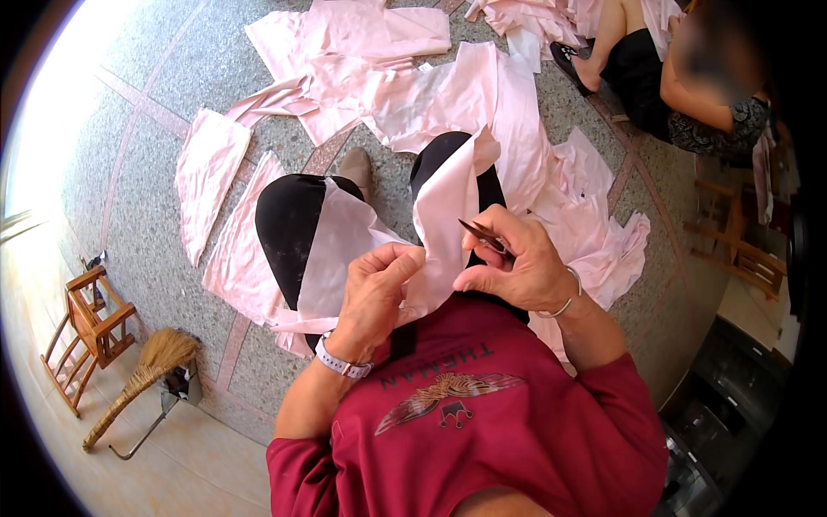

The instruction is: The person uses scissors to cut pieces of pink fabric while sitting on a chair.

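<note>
A pale pink piece of cloth [444,207] lies across my lap, one part standing up between my hands. My left hand [372,289] is closed, with thumb and forefinger pinching the cloth's edge. In my right hand [530,267] is a small pair of dark thread snips [479,232], gripped by curled fingers, its pointed tip toward the cloth. The right thumb and a fingertip come close to the cloth's right side; whether they touch it I cannot tell. Whitish cloth [345,233] covers part of my dark trousers.
Several pink cloth pieces [448,95] lie spread over the speckled floor [207,60] ahead and on both sides. At the upper right sits another person [642,77]. A small wooden chair [99,323], a straw broom [159,362] and a dustpan [185,388] are at left; wooden stools [741,246] stand right.
</note>
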Demonstrator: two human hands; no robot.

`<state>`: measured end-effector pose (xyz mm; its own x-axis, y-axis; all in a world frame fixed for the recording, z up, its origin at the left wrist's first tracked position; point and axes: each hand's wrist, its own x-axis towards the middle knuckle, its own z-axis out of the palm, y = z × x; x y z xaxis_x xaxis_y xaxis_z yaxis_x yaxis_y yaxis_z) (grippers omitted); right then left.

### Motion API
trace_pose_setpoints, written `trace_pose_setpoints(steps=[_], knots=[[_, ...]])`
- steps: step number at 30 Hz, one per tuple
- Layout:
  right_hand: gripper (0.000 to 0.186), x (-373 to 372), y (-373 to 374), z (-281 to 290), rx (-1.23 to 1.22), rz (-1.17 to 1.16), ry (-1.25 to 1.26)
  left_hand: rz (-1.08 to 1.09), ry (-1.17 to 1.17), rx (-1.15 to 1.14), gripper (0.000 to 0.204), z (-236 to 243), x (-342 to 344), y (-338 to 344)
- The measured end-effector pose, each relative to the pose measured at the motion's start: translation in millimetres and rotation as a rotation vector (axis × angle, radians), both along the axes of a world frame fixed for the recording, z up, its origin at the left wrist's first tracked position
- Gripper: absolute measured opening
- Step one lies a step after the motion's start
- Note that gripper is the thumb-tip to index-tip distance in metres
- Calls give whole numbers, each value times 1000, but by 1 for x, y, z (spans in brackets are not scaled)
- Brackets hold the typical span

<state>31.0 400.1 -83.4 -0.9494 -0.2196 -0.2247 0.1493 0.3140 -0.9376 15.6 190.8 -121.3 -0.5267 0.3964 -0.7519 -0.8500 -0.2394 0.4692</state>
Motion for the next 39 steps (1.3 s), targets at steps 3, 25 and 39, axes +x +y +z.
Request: trace_pose_setpoints(steps=[3, 25, 39], knots=[[38, 3, -28, -1, 204, -17, 253, 6, 48, -8, 16, -5, 2, -2], [12, 4, -18, 24, -384, 266, -190, 64, 179, 34, 12, -20, -4, -6], [11, -32, 9, -7, 195, -36, 213, -351, 542, -160, 26, -17, -8, -36]])
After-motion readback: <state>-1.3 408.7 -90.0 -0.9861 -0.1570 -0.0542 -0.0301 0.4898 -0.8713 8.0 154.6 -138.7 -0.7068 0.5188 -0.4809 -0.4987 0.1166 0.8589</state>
